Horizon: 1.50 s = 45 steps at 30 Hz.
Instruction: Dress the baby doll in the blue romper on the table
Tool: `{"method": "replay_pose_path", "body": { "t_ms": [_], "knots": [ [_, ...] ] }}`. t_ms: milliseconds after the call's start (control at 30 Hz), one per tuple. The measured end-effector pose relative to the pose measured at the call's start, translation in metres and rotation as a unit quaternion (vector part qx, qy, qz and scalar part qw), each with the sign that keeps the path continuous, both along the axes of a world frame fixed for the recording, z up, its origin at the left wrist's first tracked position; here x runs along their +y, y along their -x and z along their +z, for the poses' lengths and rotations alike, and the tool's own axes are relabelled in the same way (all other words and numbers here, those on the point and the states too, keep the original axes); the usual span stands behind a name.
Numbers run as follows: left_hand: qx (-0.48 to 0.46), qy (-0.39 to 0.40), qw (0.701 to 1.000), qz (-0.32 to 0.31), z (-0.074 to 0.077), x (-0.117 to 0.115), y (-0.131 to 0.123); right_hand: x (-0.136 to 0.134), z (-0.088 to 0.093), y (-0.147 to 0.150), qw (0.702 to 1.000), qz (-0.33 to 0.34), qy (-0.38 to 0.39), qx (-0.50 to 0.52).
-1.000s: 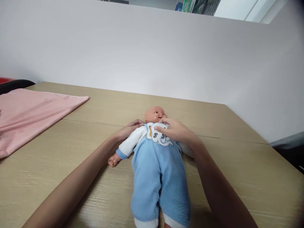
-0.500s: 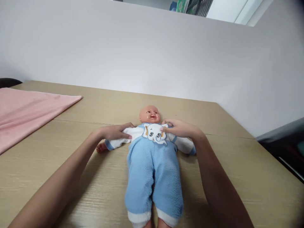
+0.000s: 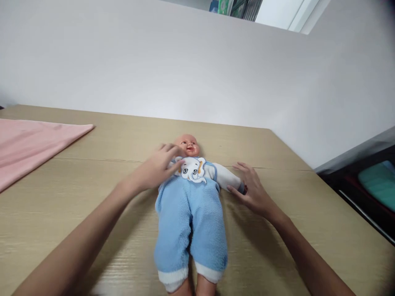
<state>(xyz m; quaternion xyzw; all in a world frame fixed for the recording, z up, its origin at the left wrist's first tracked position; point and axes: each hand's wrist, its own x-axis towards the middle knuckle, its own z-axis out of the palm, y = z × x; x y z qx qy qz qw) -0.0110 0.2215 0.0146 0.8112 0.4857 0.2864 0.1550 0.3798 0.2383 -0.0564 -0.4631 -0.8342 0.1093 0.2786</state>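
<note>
A wide wood-grained table (image 3: 308,205) spreads beneath the left hand (image 3: 157,166) and the right hand (image 3: 254,189), its pale tan top crossed by a thin seam (image 3: 108,159) running out to either side of them. Beyond both hands, a plain whitish wall (image 3: 173,70) rises at the table's far edge, brightest low down; past the right hand it comes forward along the table's side. High above the hands, an opening (image 3: 194,4) shows a pale panel (image 3: 277,14) and a green-and-white item (image 3: 224,7) (too small to make out). Right of the right hand, beyond the table, sits something dark (image 3: 335,185) with a teal patch (image 3: 378,183). Soft shadows lie nearer than the hands.
</note>
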Motion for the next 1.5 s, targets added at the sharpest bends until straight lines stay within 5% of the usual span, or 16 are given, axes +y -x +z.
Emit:
{"method": "replay_pose_path", "body": {
  "t_ms": [133, 267, 500, 700, 900, 1133, 1267, 1433, 1500],
  "knots": [
    [0.053, -0.088, 0.992, -0.076, -0.007, 0.016, -0.077, -0.006, -0.016, -0.029, 0.998, 0.030, 0.051, 0.009],
    [0.128, -0.082, 0.985, -0.076, -0.028, 0.052, -0.112, -0.007, -0.013, -0.036, 0.987, 0.032, 0.147, 0.062],
    [-0.039, -0.047, 0.973, -0.222, -0.032, 0.058, -0.104, -0.005, -0.005, -0.009, 0.939, -0.057, 0.130, 0.312],
    [0.000, -0.128, 0.950, -0.283, -0.030, 0.049, -0.100, 0.009, 0.016, 0.044, 0.899, -0.044, 0.165, 0.403],
    [-0.031, -0.181, 0.950, -0.252, -0.033, 0.044, -0.098, -0.002, 0.008, 0.077, 0.971, 0.015, 0.090, 0.222],
    [-0.176, -0.102, 0.966, -0.158, -0.039, 0.055, -0.106, 0.001, -0.001, 0.055, 0.974, 0.087, 0.038, 0.206],
    [-0.154, -0.088, 0.976, -0.125, -0.041, 0.056, -0.108, 0.006, -0.008, 0.046, 0.929, 0.113, 0.142, 0.323],
    [-0.118, -0.035, 0.985, -0.123, -0.041, 0.053, -0.111, 0.003, -0.013, 0.064, 0.796, 0.046, 0.320, 0.512],
    [-0.120, -0.024, 0.987, -0.108, -0.042, 0.053, -0.112, 0.004, -0.016, 0.072, 0.766, 0.010, 0.344, 0.542]
  ]
}}
